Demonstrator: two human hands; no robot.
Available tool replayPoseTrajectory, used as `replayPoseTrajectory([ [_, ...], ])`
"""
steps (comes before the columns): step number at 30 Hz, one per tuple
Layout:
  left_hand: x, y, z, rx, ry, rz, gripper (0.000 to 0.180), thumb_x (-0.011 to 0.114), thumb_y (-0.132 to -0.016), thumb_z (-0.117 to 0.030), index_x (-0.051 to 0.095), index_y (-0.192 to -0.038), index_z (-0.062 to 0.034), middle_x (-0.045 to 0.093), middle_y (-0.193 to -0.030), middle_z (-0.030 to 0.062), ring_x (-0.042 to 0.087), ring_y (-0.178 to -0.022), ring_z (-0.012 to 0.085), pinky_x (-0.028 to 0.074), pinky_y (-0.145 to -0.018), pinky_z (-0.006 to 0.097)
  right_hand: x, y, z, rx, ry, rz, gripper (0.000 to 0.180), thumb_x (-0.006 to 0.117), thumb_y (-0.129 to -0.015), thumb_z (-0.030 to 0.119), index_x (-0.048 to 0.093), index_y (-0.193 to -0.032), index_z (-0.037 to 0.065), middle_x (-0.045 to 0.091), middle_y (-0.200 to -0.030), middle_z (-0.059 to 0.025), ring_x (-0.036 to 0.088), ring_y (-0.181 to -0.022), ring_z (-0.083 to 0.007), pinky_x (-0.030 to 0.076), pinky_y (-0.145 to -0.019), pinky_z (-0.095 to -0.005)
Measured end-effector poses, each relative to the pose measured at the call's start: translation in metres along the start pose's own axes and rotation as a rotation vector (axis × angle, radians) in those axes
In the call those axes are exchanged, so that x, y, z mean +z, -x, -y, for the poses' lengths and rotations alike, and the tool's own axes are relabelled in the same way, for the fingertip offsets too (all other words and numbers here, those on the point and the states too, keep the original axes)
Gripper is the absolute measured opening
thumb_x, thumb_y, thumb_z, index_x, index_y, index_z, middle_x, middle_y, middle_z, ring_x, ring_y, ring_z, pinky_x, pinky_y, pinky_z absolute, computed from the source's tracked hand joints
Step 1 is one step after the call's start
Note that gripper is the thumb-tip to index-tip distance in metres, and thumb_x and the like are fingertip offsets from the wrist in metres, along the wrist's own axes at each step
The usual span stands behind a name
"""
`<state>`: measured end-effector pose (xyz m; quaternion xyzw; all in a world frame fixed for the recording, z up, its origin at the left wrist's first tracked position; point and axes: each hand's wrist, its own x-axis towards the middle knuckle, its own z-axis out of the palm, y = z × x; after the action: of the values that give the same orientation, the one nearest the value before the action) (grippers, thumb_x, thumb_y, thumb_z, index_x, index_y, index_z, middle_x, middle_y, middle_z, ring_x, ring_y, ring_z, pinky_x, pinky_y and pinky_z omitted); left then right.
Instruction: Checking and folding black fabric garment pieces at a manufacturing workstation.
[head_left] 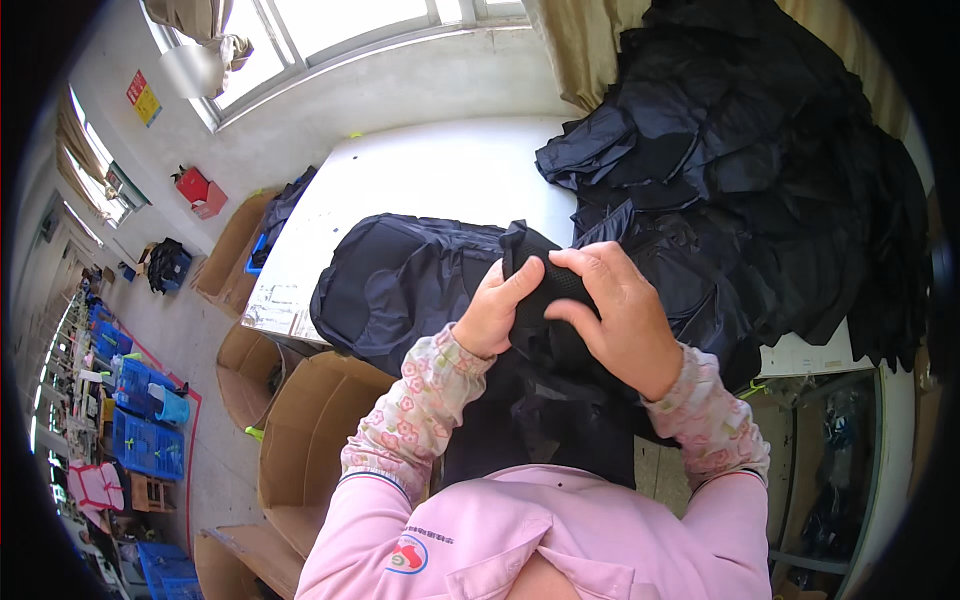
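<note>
Above the near edge of the table, a black fabric piece with a mesh face (552,288) is up between my two hands. My left hand (493,312) closes on its left side, thumb lying over the front. From the right, my right hand (628,318) grips it with bent fingers above and the thumb below. The fabric hides the fingertips behind it. More black cloth hangs beneath, down in front of my body. Just left of my hands, a black backpack (385,285) lies flat on the white table (430,165).
A large heap of black fabric pieces (740,170) covers the table's right side and drapes over its edge. Open cardboard boxes (310,440) stand at the table's left. Blue crates (148,440) line the floor farther left. A window (340,30) is behind the table.
</note>
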<state>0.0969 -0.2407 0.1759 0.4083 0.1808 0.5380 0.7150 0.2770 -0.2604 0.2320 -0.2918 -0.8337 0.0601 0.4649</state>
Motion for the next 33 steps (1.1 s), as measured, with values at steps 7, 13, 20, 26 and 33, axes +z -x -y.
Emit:
replayPoseTrajectory([
  [7, -0.029, -0.001, -0.011, 0.196, 0.185, -0.235, 0.018, 0.053, -0.099, -0.021, 0.061, -0.099, -0.0058, 0.068, -0.096, 0.0039, 0.064, -0.091, 0.014, 0.05, -0.085, 0.029, -0.008, 0.009, -0.033, 0.093, 0.024, 0.059, 0.018, 0.066, -0.085, 0.009, 0.062, -0.101, 0.001, 0.06, -0.091, -0.0155, 0.062, -0.081, -0.0356, 0.05, -0.068, -0.0383],
  [13, -0.039, -0.004, -0.027, 0.292, 0.023, -0.191, 0.019, 0.052, -0.1, -0.019, 0.062, -0.096, -0.0041, 0.067, -0.089, 0.0042, 0.063, -0.083, 0.0117, 0.05, -0.077, 0.025, -0.017, 0.005, -0.03, 0.06, -0.091, 0.171, 0.021, 0.067, -0.086, 0.018, 0.064, -0.094, -0.001, 0.064, -0.084, -0.0172, 0.063, -0.076, -0.0367, 0.05, -0.065, -0.0388],
  [20, -0.143, 0.02, 0.065, 0.094, -0.9, 0.024, 0.024, 0.057, -0.097, -0.018, 0.059, -0.114, -0.0017, 0.063, -0.089, 0.0014, 0.06, -0.08, 0.0107, 0.049, -0.073, 0.024, -0.055, -0.045, -0.051, 0.302, -0.393, -0.07, 0.014, 0.066, -0.089, 0.012, 0.065, -0.091, -0.002, 0.065, -0.075, -0.0013, 0.058, -0.07, -0.0058, 0.045, -0.064, -0.0225],
  [26, -0.083, 0.088, 0.108, -0.326, -1.246, 0.63, 0.063, 0.059, -0.09, -0.006, 0.031, -0.146, 0.0002, 0.028, -0.154, 0.0108, 0.029, -0.141, 0.0183, 0.019, -0.116, 0.032, -0.095, -0.074, -0.059, 0.394, -0.53, -0.204, 0.021, 0.065, -0.092, 0.018, 0.066, -0.096, -0.002, 0.066, -0.085, 0.0006, 0.057, -0.077, -0.0035, 0.045, -0.07, -0.0186],
  [33, -0.065, 0.045, 0.149, -0.013, 0.363, -0.171, 0.016, 0.056, -0.097, -0.016, 0.063, -0.101, -0.0013, 0.066, -0.102, 0.0083, 0.06, -0.1, 0.0149, 0.04, -0.103, 0.029, -0.065, -0.059, -0.063, 0.511, -0.765, -0.225, 0.022, 0.062, -0.094, 0.022, 0.065, -0.099, 0.001, 0.066, -0.086, 0.0006, 0.059, -0.077, -0.0047, 0.046, -0.07, -0.0189],
])
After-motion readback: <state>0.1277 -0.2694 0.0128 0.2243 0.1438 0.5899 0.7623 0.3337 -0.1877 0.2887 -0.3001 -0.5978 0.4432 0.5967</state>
